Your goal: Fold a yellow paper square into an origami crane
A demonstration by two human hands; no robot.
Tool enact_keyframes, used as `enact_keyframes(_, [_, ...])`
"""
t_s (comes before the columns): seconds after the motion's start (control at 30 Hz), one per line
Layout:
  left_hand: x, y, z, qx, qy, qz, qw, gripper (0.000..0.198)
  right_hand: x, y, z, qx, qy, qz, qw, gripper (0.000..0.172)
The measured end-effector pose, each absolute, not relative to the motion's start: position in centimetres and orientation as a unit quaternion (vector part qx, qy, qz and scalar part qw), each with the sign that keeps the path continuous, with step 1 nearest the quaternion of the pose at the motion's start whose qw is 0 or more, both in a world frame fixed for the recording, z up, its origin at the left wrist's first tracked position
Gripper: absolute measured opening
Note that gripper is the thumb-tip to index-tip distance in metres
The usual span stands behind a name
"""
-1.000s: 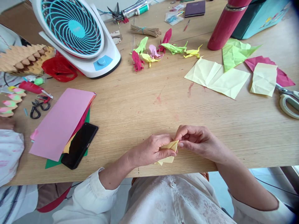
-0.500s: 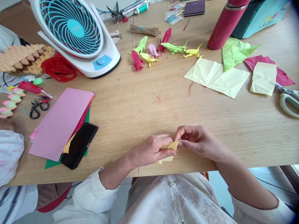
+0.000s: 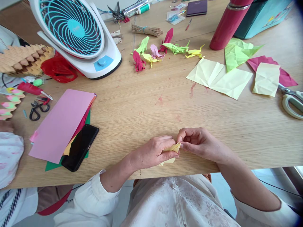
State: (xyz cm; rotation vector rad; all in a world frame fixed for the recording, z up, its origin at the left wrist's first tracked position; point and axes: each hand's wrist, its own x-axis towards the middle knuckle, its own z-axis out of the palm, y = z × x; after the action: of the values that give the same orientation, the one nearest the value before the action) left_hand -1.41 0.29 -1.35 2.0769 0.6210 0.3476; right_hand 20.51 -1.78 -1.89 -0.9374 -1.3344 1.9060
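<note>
Near the edge of the light wood-grained table [image 3: 132, 110], the left hand [image 3: 152, 153] clasps a small pale-yellow folded paper piece [image 3: 175, 147], the right hand [image 3: 197, 143] pinching its pointed tip. It looks unfinished; several brightly coloured folded-paper figures [image 3: 176, 48] farther back seem complete.

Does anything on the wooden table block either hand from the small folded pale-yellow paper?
Nothing visible does. The left hand holds the folded pale-yellow paper, and the right hand's fingertips are at its pointed right end. The black rectangular phone lies off to the left, outside that space.
</note>
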Motion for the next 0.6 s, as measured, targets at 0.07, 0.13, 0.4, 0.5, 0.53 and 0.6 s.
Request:
enact_keyframes(0.07, [-1.40, 0.31, -1.30, 0.844, 0.251, 0.139, 0.453, 0.025, 20.45, -1.82, -1.82, -0.357, -0.512, 0.715, 0.314, 0.032])
enact_keyframes(0.13, [-1.36, 0.27, -1.24, 0.844, 0.259, 0.134, 0.451, 0.025, 20.43, -1.89, -1.75, -0.361, -0.517, 0.708, 0.319, 0.031])
enact_keyframes(0.4, [-0.86, -0.17, -0.98, 0.822, 0.320, 0.155, 0.446, 0.023, 20.41, -1.97, -1.69, -0.383, -0.514, 0.686, 0.345, 0.031])
enact_keyframes(0.5, [-0.63, -0.19, -0.90, 0.800, 0.352, 0.158, 0.460, 0.019, 20.21, -1.89, -1.74, -0.403, -0.507, 0.678, 0.347, 0.031])
enact_keyframes(0.53, [-0.56, -0.18, -0.87, 0.792, 0.362, 0.160, 0.465, 0.018, 20.15, -1.85, -1.73, -0.410, -0.507, 0.674, 0.347, 0.032])
enact_keyframes(0.6, [-0.44, -0.18, -0.81, 0.776, 0.378, 0.165, 0.477, 0.017, 20.06, -1.75, -1.64, -0.414, -0.508, 0.670, 0.349, 0.032])
